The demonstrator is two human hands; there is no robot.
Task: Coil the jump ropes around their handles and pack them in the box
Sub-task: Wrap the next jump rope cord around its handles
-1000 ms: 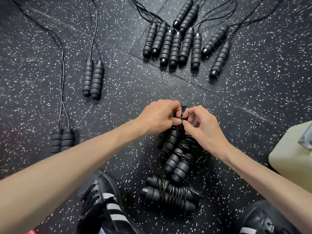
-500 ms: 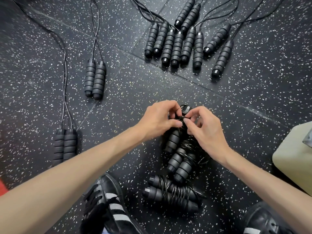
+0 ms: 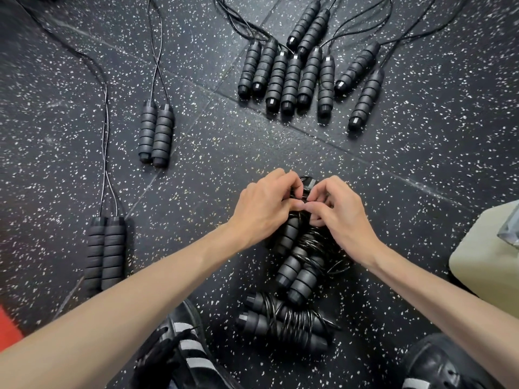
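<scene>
Black speckled rubber floor [image 3: 421,169] carries everything here, which leaves room for long cords to trail out flat and untangled while they wait. Farthest off lies a fan of loose handles [image 3: 303,77], their cords running away from the person, probably laid side by side so each rope can be pulled out singly; two more pairs [image 3: 156,137] [image 3: 105,252] wait to the left. At the right edge sits a pale box corner [image 3: 488,265], close enough for packing. Nearer the shoes [image 3: 182,352] lie coiled bundles [image 3: 283,324], parked within reach of the box. Both hands meet over the rope [image 3: 289,237] now being wound: the left hand [image 3: 264,206] grips the top of its handles and the right hand [image 3: 342,211] pinches cord against them, fingers curled tight, seemingly tucking the end so the coil will hold.
</scene>
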